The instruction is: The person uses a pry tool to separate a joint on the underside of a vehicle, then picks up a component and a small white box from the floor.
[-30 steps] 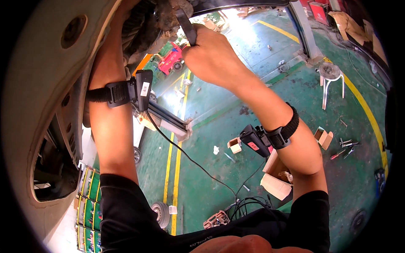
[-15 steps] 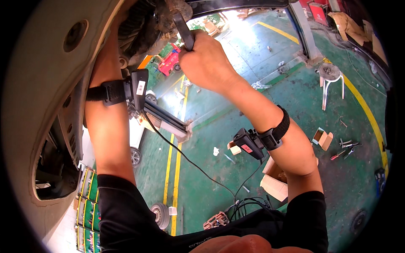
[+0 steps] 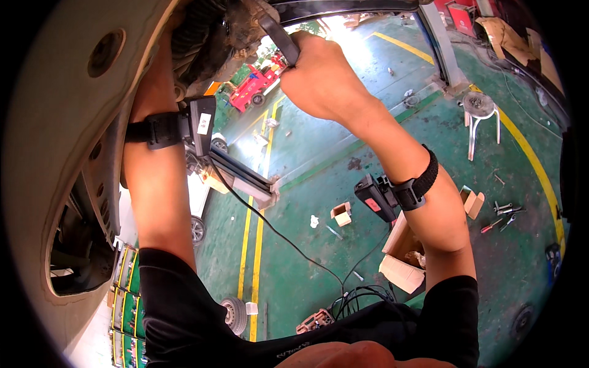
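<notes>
Up under the raised vehicle, my right hand [image 3: 325, 76] is closed in a fist around a dark, flat-handled wrench [image 3: 280, 40]. The tool's far end meets the grimy metal suspension parts [image 3: 236, 43], and its exact head shape is hard to make out. My left forearm [image 3: 156, 184] reaches up between the pale underbody panel [image 3: 73, 92] and a dark ribbed rubber boot [image 3: 195, 27]. The left hand itself is hidden among these parts, so its fingers do not show.
A black cable [image 3: 276, 236] hangs from the device strapped on my left forearm. Below on the green floor are a round stool [image 3: 480, 105], cardboard boxes [image 3: 402, 273], loose hand tools [image 3: 506, 210] and a wheel [image 3: 234, 316]. A lift post [image 3: 443, 49] stands beyond.
My right hand has swung to the right with the wrench, whose handle now tilts further right. The right forearm moved with it, while the left arm stays almost where it was.
</notes>
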A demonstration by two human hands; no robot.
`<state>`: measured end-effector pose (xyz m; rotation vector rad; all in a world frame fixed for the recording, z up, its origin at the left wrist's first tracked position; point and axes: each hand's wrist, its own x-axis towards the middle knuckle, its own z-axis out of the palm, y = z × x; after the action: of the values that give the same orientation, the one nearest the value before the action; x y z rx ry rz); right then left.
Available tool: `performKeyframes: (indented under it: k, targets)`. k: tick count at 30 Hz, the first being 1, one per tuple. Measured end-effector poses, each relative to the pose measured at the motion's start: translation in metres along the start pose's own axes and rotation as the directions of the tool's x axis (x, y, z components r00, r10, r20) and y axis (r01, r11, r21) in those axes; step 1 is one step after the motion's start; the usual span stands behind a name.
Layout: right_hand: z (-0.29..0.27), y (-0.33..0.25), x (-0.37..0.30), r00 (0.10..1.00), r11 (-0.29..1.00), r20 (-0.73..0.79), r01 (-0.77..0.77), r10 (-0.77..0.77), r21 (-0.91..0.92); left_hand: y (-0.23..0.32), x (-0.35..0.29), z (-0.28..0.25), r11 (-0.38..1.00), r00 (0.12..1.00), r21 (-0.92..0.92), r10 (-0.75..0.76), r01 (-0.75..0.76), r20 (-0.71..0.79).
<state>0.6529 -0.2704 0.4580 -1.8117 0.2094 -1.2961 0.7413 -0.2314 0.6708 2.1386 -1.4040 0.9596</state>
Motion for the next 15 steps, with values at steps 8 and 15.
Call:
performKeyframes:
  k: [8, 15]
  targets:
    - [-0.026, 0.019, 0.012, 0.967, 0.966, 0.064, 0.252, -0.248, -0.064, 0.003, 0.000, 0.001, 0.998, 0.999, -0.050, -0.041, 0.040, -0.013]
    - [-0.027, 0.022, 0.014, 0.898, 0.862, 0.003, 0.423, -0.440, -0.277, 0.005, 0.002, -0.001, 0.992, 0.995, -0.089, -0.092, 0.089, -0.030]
